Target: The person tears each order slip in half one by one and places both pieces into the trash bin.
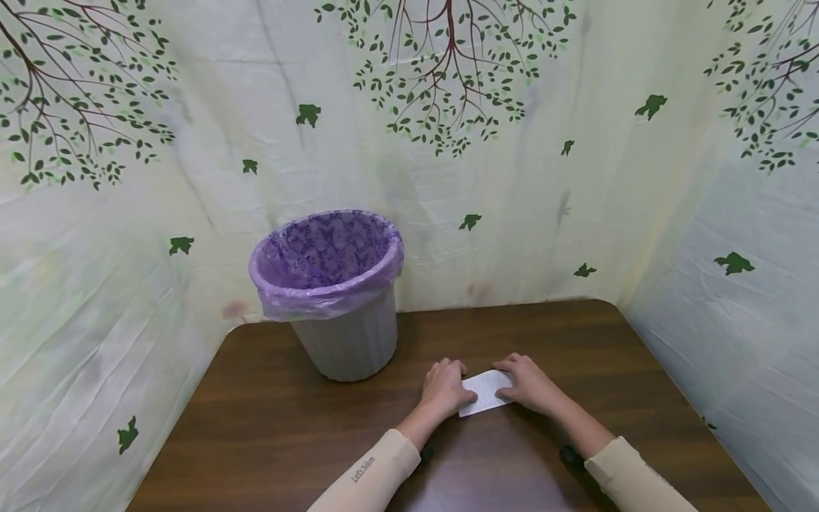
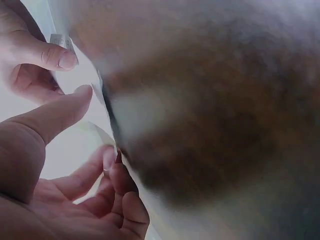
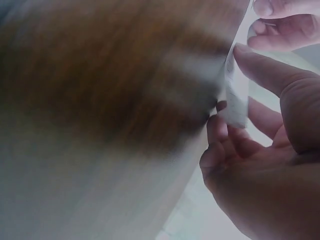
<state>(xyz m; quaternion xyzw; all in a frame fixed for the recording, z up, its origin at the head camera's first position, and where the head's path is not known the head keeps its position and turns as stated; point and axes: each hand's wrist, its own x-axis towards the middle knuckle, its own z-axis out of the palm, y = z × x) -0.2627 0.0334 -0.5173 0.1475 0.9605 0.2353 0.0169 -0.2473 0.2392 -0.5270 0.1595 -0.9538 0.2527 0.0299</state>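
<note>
A small white slip of paper (image 1: pixel 484 392) with faint print is held low over the wooden table between both hands. My left hand (image 1: pixel 443 387) grips its left end, the thumb on the face toward me and the fingers at the far side. On the right end, my right hand (image 1: pixel 530 385) pinches the slip between thumb and fingers. In the right wrist view the paper (image 3: pixel 237 95) looks narrow, with one end bent near the right fingertips. Grey printed characters show on the paper's end by the right thumb in the left wrist view.
A grey waste bin (image 1: pixel 348 341) stands on the table (image 1: pixel 288 441) at the back, left of the hands. Its purple patterned bag (image 1: pixel 320 302) is folded over the rim, and the mouth faces up. Leaf-printed cloth (image 1: pixel 512 263) hangs behind and at both sides.
</note>
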